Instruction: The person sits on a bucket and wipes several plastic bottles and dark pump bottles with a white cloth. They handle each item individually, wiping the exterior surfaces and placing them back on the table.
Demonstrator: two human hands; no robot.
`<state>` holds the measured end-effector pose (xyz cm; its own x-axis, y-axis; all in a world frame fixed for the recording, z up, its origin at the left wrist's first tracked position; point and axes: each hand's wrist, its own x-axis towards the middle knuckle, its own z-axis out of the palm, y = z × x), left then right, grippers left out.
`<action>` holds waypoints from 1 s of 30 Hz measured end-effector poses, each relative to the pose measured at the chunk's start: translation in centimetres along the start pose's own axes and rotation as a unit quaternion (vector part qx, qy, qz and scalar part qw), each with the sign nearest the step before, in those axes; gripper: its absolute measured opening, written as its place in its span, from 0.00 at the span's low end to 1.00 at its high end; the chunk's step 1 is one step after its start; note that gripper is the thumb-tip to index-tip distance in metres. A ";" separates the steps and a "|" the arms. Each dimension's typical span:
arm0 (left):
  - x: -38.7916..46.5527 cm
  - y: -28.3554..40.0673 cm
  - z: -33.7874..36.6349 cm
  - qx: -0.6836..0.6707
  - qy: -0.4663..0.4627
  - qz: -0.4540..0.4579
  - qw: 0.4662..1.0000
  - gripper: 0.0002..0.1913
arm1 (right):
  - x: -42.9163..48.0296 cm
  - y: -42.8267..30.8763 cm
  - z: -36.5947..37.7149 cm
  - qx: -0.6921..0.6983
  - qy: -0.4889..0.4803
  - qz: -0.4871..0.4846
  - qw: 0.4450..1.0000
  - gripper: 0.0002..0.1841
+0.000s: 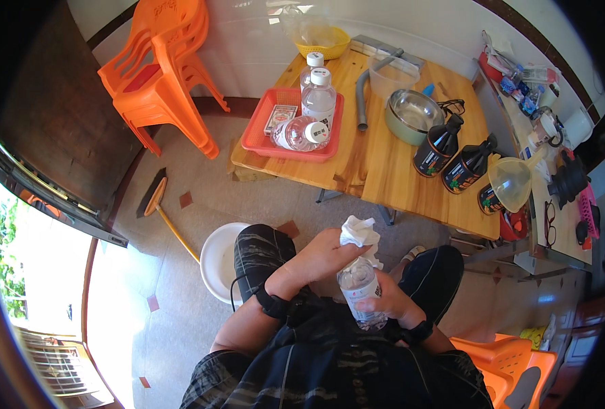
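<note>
My right hand grips a clear plastic bottle with a white label, tilted above my lap. A crumpled white tissue is bunched in my left hand over the bottle's upper end. The bottle's mouth is hidden by the tissue and fingers. Beyond my knees, a red plastic basket sits on the wooden table. Inside it are two upright bottles with white caps, a similar bottle lying on its side, and a boxed card pack.
Dark bottles, a yellowish funnel, a green-sided metal bowl and a grey pipe occupy the table. A white basin stands on the floor by my left knee, near a broom. Orange chairs are stacked at the wall.
</note>
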<state>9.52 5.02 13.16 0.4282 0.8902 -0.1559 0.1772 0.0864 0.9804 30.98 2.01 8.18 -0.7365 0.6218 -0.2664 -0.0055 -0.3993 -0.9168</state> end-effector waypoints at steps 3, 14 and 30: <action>0.2 -2.0 1.5 -0.353 0.049 -0.025 0.934 0.22 | -0.1 -0.1 0.0 -0.003 0.016 -0.012 1.000 0.34; -1.0 -4.5 5.1 0.027 0.006 0.133 0.991 0.24 | 0.4 -1.3 -0.7 0.133 0.233 -0.183 0.946 0.33; -0.8 -4.6 5.7 -0.405 -0.026 0.039 0.913 0.34 | 0.4 -4.7 0.2 0.074 0.232 -0.315 0.917 0.43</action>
<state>13.38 1.39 8.11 0.4567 0.8871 -0.0671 -0.5597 0.3452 0.7534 30.55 3.96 12.45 -0.1889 0.9667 0.1724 -0.4482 0.0713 -0.8911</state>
